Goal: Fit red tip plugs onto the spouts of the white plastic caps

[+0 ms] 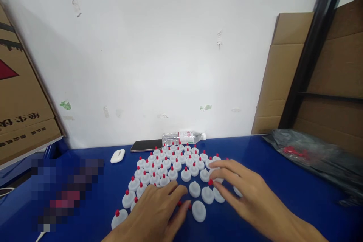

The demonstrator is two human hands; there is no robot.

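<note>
Many translucent white round lids (177,165) with small red caps on their spouts stand in rows on the blue table. Several lids without caps, such as the bare lid (199,211), lie between my hands. My right hand (249,187) pinches a red cap (210,182) between thumb and fingertips, just over the bare lids. My left hand (159,210) is curled low at the front of the rows. Small red caps (179,203) show between its thumb and fingers; its palm is hidden.
Behind the lids lie a clear water bottle (185,137) and a phone (146,145). A white earbud case (117,156) sits to their left. At right is a dark plastic bag (300,159) with red pieces inside. Cardboard (25,83) stands at left.
</note>
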